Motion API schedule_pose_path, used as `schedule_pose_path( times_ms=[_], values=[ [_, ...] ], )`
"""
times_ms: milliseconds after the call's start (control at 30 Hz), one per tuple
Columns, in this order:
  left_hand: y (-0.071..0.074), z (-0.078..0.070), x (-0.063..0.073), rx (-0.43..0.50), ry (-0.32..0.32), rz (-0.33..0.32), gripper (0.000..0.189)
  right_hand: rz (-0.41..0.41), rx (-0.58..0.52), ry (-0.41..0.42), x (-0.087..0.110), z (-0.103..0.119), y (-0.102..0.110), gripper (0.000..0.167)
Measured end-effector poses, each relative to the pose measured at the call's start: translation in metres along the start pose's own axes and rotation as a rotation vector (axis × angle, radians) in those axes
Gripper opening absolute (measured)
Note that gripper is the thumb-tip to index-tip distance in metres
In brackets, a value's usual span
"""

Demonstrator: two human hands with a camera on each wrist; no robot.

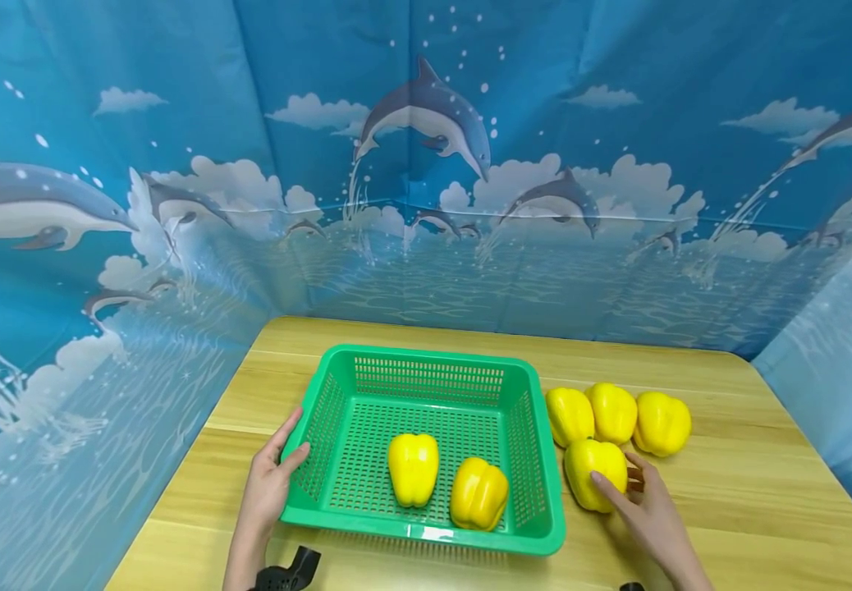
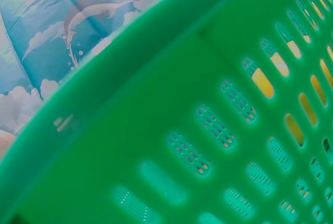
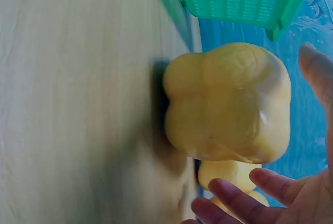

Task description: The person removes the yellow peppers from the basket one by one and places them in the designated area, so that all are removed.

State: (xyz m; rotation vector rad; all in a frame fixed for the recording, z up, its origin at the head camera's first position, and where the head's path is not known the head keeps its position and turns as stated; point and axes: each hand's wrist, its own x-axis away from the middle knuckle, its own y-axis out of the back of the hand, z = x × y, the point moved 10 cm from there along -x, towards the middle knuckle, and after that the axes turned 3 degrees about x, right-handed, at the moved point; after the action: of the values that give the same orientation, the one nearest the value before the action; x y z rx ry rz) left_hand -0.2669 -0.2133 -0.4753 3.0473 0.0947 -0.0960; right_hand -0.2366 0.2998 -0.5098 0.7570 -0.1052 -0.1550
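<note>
A green plastic basket (image 1: 426, 355) with slotted walls stands on the wooden table, two yellow bell peppers inside: one upright pepper (image 1: 414, 469) near the middle and a tilted pepper (image 1: 479, 494) near the front. My left hand (image 1: 267, 480) holds the basket's left side, thumb over the rim. Only the basket wall (image 2: 130, 130) fills most of the left wrist view. To the right of the basket, my right hand (image 1: 648, 505) is spread around another yellow bell pepper (image 1: 594, 476). In the right wrist view, its thumb and fingers stand apart around this pepper (image 3: 229, 104).
Behind that pepper, three more yellow bell peppers sit in a row: a left one (image 1: 570, 416), a middle one (image 1: 613, 413) and a right one (image 1: 662, 423). A blue dolphin curtain (image 1: 411, 271) hangs behind the table (image 1: 736, 460). Dark wrist gear (image 1: 289, 570) shows by the left forearm.
</note>
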Motion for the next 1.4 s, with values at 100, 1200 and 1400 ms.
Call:
schedule_pose_path(
  times_ms=[100,1200,1400],
  values=[
    [0.000,-0.001,0.000,0.000,-0.004,-0.002,0.054,-0.075,-0.015,0.052,0.002,0.008,0.011,0.082],
    [-0.001,0.000,0.000,0.002,0.007,0.003,0.054,-0.237,0.034,0.559,0.009,0.150,0.029,0.042],
    [-0.001,0.001,0.000,-0.001,0.019,0.003,0.054,-0.084,0.026,0.582,0.001,0.176,0.011,0.043]
  ],
)
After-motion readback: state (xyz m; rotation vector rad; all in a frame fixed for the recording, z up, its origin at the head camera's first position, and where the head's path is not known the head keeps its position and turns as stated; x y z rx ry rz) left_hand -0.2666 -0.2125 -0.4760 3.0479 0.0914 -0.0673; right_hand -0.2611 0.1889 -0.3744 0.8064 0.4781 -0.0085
